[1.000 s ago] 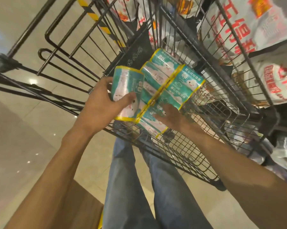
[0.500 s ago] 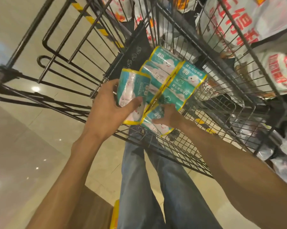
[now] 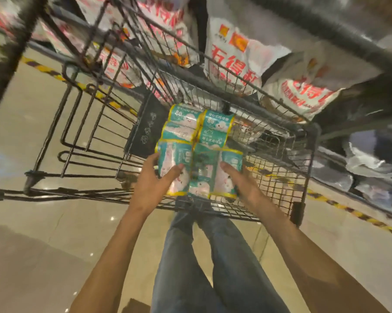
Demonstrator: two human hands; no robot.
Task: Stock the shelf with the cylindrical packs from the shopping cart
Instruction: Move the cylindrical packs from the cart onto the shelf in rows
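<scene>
Packs (image 3: 199, 152): I saw them bundled in the cart (image 3: 280, 177).
Left hand (image 3: 153, 179): fingers gripped the bundle's left roll.
Right hand (image 3: 240, 179): fingers gripped its right roll.

Bare forearms, no sleeves visible; blue denim jeans (image 3: 186, 263) on legs.

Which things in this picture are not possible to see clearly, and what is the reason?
Head view only:
- Number of teal packs in the cart: the lower ones are covered by the upper ones.
- Right hand fingers: behind the pack it holds.
- Left hand fingers: behind its pack.
- Shelf to stock: not identifiable.
- White bags: print blurred by motion.
- Cart wheels: cut off.
</scene>
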